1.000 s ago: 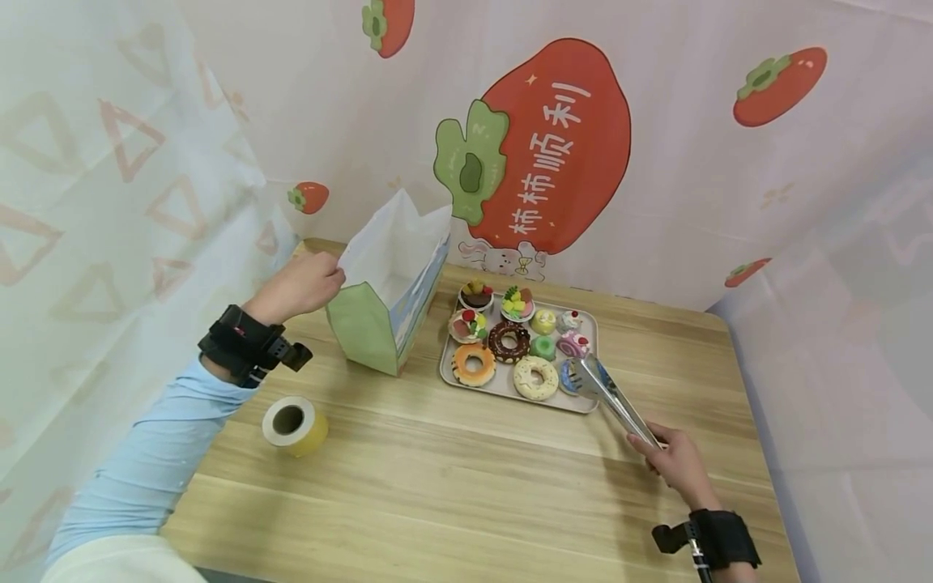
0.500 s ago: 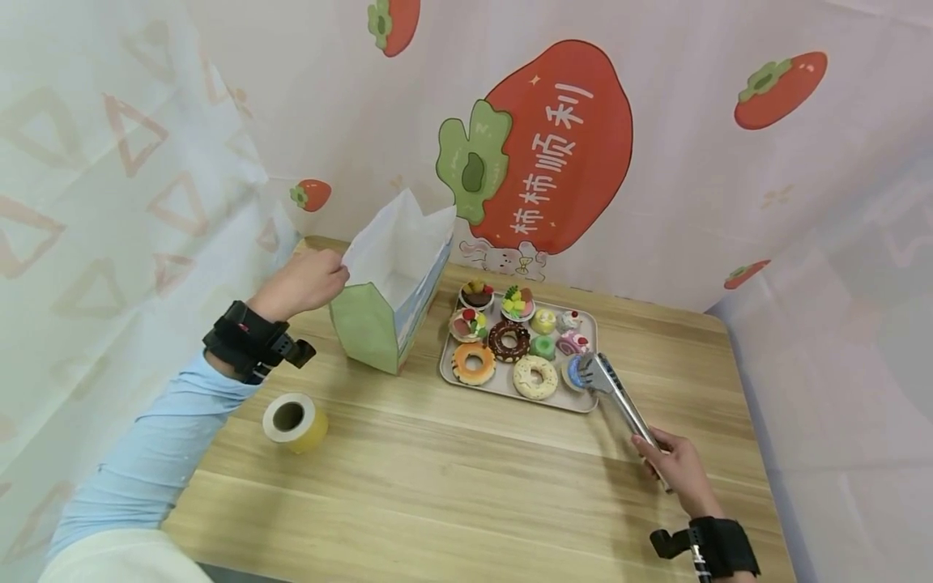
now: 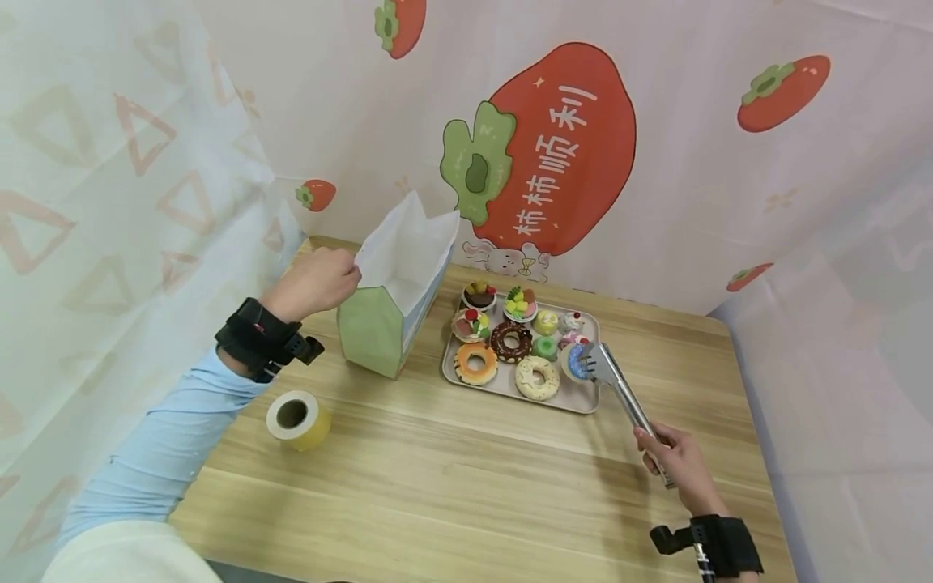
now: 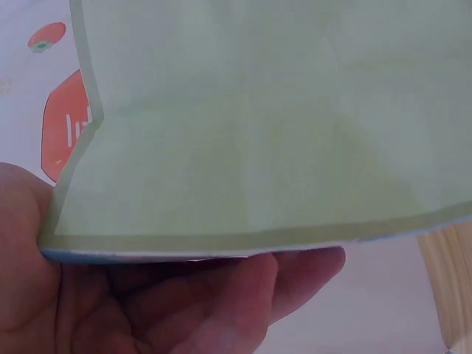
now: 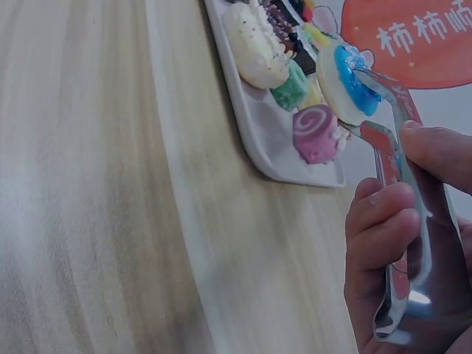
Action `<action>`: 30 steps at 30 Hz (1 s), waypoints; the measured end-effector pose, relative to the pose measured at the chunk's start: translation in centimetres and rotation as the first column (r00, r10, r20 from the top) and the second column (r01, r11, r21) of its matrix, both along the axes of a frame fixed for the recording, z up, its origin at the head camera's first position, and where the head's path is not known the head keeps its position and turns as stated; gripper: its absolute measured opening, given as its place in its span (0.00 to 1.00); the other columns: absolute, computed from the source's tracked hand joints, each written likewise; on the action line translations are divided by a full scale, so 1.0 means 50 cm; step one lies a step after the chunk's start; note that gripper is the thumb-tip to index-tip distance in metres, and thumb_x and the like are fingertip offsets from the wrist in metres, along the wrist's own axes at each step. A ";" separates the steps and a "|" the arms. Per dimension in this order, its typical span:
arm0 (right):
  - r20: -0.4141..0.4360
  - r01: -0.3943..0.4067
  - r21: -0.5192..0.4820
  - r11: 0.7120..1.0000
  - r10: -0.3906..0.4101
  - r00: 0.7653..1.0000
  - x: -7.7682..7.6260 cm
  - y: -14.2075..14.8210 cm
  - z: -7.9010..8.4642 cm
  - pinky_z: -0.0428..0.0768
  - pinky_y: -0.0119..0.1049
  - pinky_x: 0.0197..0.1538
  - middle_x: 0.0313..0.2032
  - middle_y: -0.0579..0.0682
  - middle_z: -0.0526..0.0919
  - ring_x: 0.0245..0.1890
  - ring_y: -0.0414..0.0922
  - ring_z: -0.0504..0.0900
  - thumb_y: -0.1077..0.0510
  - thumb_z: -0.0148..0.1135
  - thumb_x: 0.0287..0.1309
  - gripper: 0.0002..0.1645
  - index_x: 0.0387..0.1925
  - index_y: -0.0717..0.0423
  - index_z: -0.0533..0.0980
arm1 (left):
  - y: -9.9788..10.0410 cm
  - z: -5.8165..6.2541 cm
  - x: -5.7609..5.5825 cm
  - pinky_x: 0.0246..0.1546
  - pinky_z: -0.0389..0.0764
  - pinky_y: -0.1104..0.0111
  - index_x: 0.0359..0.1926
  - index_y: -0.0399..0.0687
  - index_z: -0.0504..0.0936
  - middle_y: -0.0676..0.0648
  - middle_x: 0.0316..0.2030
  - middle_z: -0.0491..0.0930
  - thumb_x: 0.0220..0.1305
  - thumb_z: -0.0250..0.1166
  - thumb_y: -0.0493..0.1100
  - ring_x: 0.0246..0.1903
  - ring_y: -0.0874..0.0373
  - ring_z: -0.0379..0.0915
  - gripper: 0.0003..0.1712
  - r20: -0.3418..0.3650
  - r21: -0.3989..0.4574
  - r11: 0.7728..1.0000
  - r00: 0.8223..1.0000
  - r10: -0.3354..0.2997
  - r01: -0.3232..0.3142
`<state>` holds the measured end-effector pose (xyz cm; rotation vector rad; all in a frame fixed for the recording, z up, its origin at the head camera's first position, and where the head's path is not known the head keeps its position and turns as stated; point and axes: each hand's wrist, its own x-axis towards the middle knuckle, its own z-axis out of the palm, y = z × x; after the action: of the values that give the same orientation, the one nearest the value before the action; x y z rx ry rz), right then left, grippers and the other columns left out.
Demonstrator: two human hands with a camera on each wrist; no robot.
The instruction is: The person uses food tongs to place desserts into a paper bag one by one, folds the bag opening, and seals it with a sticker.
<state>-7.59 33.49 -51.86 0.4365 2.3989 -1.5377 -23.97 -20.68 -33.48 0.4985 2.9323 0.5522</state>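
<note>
At the left, my left hand (image 3: 317,283) pinches the top edge of a standing paper bag (image 3: 372,328), green on its side and white inside. The left wrist view shows the green panel (image 4: 243,162) close up, with fingers curled at its rim. My right hand (image 3: 681,465) grips metal tongs (image 3: 625,397) around the handles. Their tips hold a round pastry with blue icing (image 5: 358,81), tilted up over the right end of the tray (image 3: 510,394). Behind it sits a pink swirl roll (image 5: 317,134).
On the tray lie a chocolate donut (image 3: 511,342), an orange-brown ring donut (image 3: 476,363), a cream donut (image 3: 537,378) and several small cakes and tarts. A yellow tape roll (image 3: 299,421) stands at the front left. Printed cloth (image 3: 678,186) hangs behind the wooden table (image 3: 437,486).
The tongs have come to grasp the blue-iced pastry, which has risen and tilted from its place on the tray. The left hand stays on the bag's edge, with the view shifting slightly.
</note>
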 end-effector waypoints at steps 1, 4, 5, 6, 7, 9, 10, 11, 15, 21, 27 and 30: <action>-0.007 -0.007 0.004 1.000 0.007 1.000 -0.001 -0.001 0.002 0.64 0.33 0.23 0.23 0.45 0.72 0.18 0.40 0.71 0.45 0.61 0.66 0.27 0.40 0.69 0.74 | 0.001 0.000 0.000 0.19 0.62 0.67 0.17 0.46 0.66 0.51 0.17 0.61 0.69 0.44 0.36 0.16 0.57 0.60 0.21 -0.002 -0.007 1.000 1.000 -0.001 0.000; -0.023 -0.021 0.005 1.000 0.021 1.000 -0.006 -0.003 0.003 0.64 0.33 0.22 0.22 0.45 0.71 0.18 0.40 0.70 0.45 0.61 0.67 0.27 0.40 0.70 0.74 | 0.002 0.002 0.002 0.19 0.62 0.67 0.16 0.46 0.66 0.50 0.17 0.62 0.69 0.44 0.36 0.16 0.56 0.61 0.21 -0.005 -0.029 1.000 1.000 -0.003 0.003; -0.024 -0.025 0.005 1.000 0.025 0.999 -0.007 -0.003 0.003 0.64 0.33 0.22 0.21 0.45 0.71 0.17 0.39 0.70 0.46 0.61 0.67 0.27 0.40 0.70 0.74 | 0.003 0.002 0.002 0.19 0.62 0.67 0.16 0.46 0.66 0.50 0.17 0.62 0.69 0.44 0.36 0.16 0.56 0.62 0.21 -0.005 -0.034 0.999 1.000 -0.002 0.002; -0.024 -0.026 0.004 1.000 0.026 0.999 -0.008 -0.003 0.001 0.64 0.33 0.22 0.21 0.45 0.71 0.17 0.39 0.70 0.46 0.61 0.66 0.27 0.40 0.70 0.75 | 0.003 0.003 0.002 0.19 0.62 0.67 0.16 0.46 0.66 0.50 0.17 0.62 0.69 0.44 0.36 0.16 0.56 0.62 0.21 -0.006 -0.040 0.999 1.000 -0.003 0.003; -0.024 -0.026 0.003 1.000 0.026 0.999 -0.009 -0.003 -0.001 0.64 0.32 0.22 0.21 0.45 0.71 0.17 0.39 0.70 0.46 0.61 0.66 0.26 0.41 0.70 0.75 | 0.004 0.003 0.001 0.19 0.62 0.67 0.16 0.46 0.66 0.50 0.17 0.62 0.69 0.44 0.36 0.16 0.56 0.62 0.21 -0.008 -0.044 0.999 1.000 -0.006 0.005; -0.025 -0.027 -0.002 1.000 0.027 0.999 -0.010 -0.004 -0.006 0.65 0.32 0.22 0.20 0.45 0.71 0.17 0.39 0.70 0.47 0.62 0.66 0.26 0.41 0.71 0.75 | 0.005 0.003 0.002 0.19 0.62 0.67 0.16 0.47 0.66 0.50 0.17 0.62 0.69 0.45 0.36 0.16 0.56 0.62 0.21 -0.017 -0.046 0.999 1.000 -0.006 0.005; -0.024 -0.027 -0.001 1.000 0.027 0.999 -0.010 -0.005 -0.008 0.65 0.32 0.22 0.20 0.45 0.71 0.17 0.39 0.70 0.47 0.62 0.66 0.26 0.41 0.72 0.75 | 0.005 0.003 0.002 0.18 0.62 0.67 0.16 0.46 0.66 0.50 0.16 0.62 0.69 0.45 0.36 0.16 0.56 0.62 0.21 -0.021 -0.044 0.999 1.000 -0.007 0.006; -0.024 -0.023 -0.004 1.000 0.023 0.999 -0.010 -0.005 -0.010 0.66 0.32 0.22 0.21 0.45 0.72 0.17 0.39 0.70 0.47 0.62 0.66 0.26 0.42 0.72 0.75 | 0.005 0.002 0.002 0.18 0.62 0.67 0.15 0.46 0.66 0.50 0.16 0.62 0.69 0.45 0.36 0.16 0.56 0.62 0.22 -0.027 -0.044 0.999 1.000 -0.009 0.008; -0.028 -0.024 0.009 1.000 0.024 0.999 -0.013 -0.008 -0.015 0.67 0.31 0.22 0.21 0.44 0.73 0.17 0.38 0.70 0.48 0.62 0.66 0.26 0.43 0.73 0.75 | 0.004 0.000 0.002 0.19 0.63 0.66 0.15 0.47 0.65 0.50 0.16 0.62 0.69 0.45 0.36 0.16 0.55 0.62 0.22 -0.049 -0.046 0.999 0.999 -0.009 0.007; -0.013 -0.013 0.015 1.000 0.013 1.000 -0.010 -0.011 -0.014 0.66 0.32 0.22 0.21 0.45 0.71 0.17 0.38 0.70 0.47 0.62 0.66 0.26 0.41 0.71 0.75 | 0.003 -0.001 0.003 0.20 0.63 0.66 0.15 0.46 0.66 0.49 0.16 0.63 0.68 0.45 0.36 0.16 0.54 0.63 0.22 -0.058 -0.047 0.999 0.998 -0.010 0.007; -0.033 -0.029 -0.013 0.999 0.028 0.999 -0.012 -0.015 0.001 0.64 0.33 0.23 0.20 0.45 0.70 0.17 0.39 0.69 0.45 0.61 0.66 0.27 0.40 0.69 0.74 | 0.008 -0.001 0.006 0.19 0.63 0.66 0.15 0.46 0.67 0.50 0.17 0.63 0.67 0.46 0.35 0.17 0.55 0.63 0.21 -0.066 -0.061 0.998 0.998 -0.019 0.015; -0.055 -0.044 -0.024 0.999 0.043 0.998 -0.015 -0.022 0.012 0.63 0.34 0.23 0.22 0.45 0.70 0.18 0.39 0.69 0.46 0.60 0.67 0.27 0.41 0.70 0.74 | 0.012 0.000 0.007 0.18 0.62 0.67 0.16 0.45 0.68 0.50 0.17 0.62 0.67 0.46 0.35 0.17 0.56 0.62 0.20 -0.057 -0.064 0.998 0.998 -0.020 0.016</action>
<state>-8.33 32.37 -51.24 0.3389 2.4106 -1.5787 -23.61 -20.09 -33.47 0.5418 2.9859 0.4476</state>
